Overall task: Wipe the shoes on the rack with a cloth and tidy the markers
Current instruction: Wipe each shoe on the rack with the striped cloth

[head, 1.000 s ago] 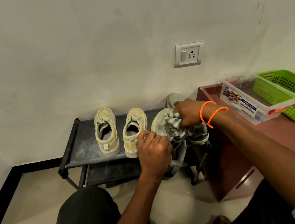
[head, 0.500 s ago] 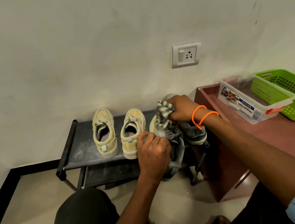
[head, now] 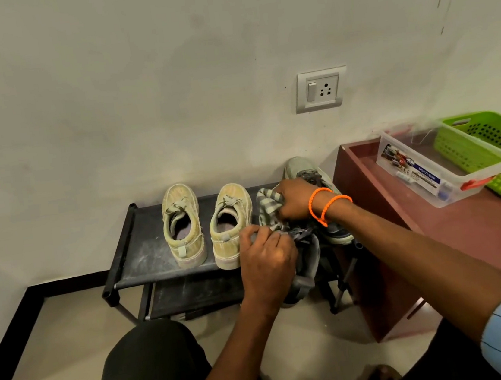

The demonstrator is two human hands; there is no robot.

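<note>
Clear plastic box [head: 444, 170] on maroon cabinet [head: 485, 233]; label read "MULTI BOX"; contents unclear, small items near front corner. Green perforated basket [head: 497, 153] just behind box, touching it; contents not visible.

Shoes counted: two beige sneakers [head: 207, 223] upright on top shelf of black shoe rack [head: 143, 253]; one grey shoe [head: 320, 200] on shelf at right; second grey shoe [head: 307, 265] held at rack's front edge.

Left hand [head: 267, 260] gripped held shoe, fingers curled. Right hand [head: 296, 201] clutched striped cloth [head: 268, 208], fingers bunched, pressing it on shoe. Two orange bands [head: 328, 204] on right wrist.
</note>
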